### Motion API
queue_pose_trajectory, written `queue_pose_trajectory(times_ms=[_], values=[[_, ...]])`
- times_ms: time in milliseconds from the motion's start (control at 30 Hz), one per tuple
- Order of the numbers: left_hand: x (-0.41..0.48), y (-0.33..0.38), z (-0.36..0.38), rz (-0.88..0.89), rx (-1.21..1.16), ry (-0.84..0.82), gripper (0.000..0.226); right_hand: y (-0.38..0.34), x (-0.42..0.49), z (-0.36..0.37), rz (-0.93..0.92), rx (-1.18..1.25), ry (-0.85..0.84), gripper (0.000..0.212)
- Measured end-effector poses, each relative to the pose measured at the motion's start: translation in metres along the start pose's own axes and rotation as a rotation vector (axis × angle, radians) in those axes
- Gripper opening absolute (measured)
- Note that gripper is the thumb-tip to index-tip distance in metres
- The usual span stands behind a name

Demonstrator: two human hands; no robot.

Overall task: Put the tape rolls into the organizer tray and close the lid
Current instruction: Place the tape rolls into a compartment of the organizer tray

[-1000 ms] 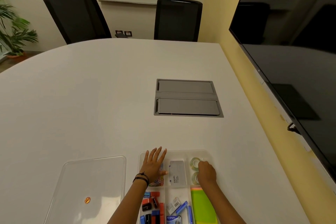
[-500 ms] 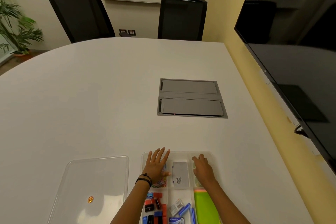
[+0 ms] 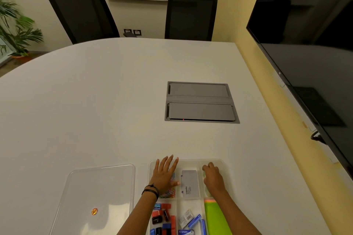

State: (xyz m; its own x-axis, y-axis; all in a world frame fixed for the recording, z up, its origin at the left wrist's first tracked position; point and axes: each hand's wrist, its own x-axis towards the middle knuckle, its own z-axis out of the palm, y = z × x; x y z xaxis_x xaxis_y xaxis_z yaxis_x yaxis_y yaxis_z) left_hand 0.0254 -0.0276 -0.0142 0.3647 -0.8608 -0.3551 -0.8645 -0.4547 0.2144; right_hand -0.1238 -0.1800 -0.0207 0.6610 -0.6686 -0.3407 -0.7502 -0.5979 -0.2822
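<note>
Left hand (image 3: pixel 164 176): my grip open, flat on tray (image 3: pixel 222 164), far-left compartment.
Right hand (image 3: pixel 213 177): curled over tape rolls (image 3: pixel 207 192); grip unclear.
Lid (image 3: pixel 99 192): on counter (image 3: pixel 95 110), left of tray.

The wide rounded surface (image 3: pixel 95 101) is plain white, with a flat grey metal panel (image 3: pixel 200 103) set into it that shows one small red light. The clear plastic organizer tray (image 3: pixel 222 163) has no colour of its own. Inside it lie a grey rectangular box (image 3: pixel 189 184) with dark letters, bright green sheets (image 3: pixel 215 217) with an orange-pink edge, small red, black and blue pieces (image 3: pixel 162 219), and blue boxes (image 3: pixel 194 220). The clear plastic lid (image 3: pixel 99 187) carries one round orange sticker (image 3: pixel 94 211). The left hand (image 3: pixel 164 175) has thin black bands (image 3: pixel 150 191) at the wrist. The two mesh chairs (image 3: pixel 191 17) are black, the wall screen (image 3: pixel 315 44) is black, the side wall (image 3: pixel 238 5) is pale yellow, and the leafy plant (image 3: pixel 15 28) is green.
</note>
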Motion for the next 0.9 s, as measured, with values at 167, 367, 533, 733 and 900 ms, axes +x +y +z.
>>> queue_pose_trajectory(times_ms=[167, 367, 533, 733, 900], values=[[-0.004, 0.002, -0.009, 0.0, 0.005, 0.005, 0.088, 0.0, -0.002, -0.001, -0.006, -0.011, -0.018, 0.037], [-0.005, 0.005, -0.009, 0.048, 0.095, 0.215, 0.104, -0.001, -0.007, -0.008, -0.036, -0.057, -0.045, 0.042], [-0.013, 0.008, -0.011, 0.032, 0.05, 0.132, 0.101, 0.003, -0.014, -0.017, -0.064, -0.043, 0.031, 0.047], [-0.006, 0.006, -0.002, -0.026, -0.004, 0.034, 0.085, 0.021, -0.034, -0.039, -0.132, 0.187, 0.115, 0.041], [-0.012, 0.015, -0.009, -0.012, -0.039, 0.051, 0.078, 0.033, -0.055, -0.046, -0.199, 0.304, 0.092, 0.036]])
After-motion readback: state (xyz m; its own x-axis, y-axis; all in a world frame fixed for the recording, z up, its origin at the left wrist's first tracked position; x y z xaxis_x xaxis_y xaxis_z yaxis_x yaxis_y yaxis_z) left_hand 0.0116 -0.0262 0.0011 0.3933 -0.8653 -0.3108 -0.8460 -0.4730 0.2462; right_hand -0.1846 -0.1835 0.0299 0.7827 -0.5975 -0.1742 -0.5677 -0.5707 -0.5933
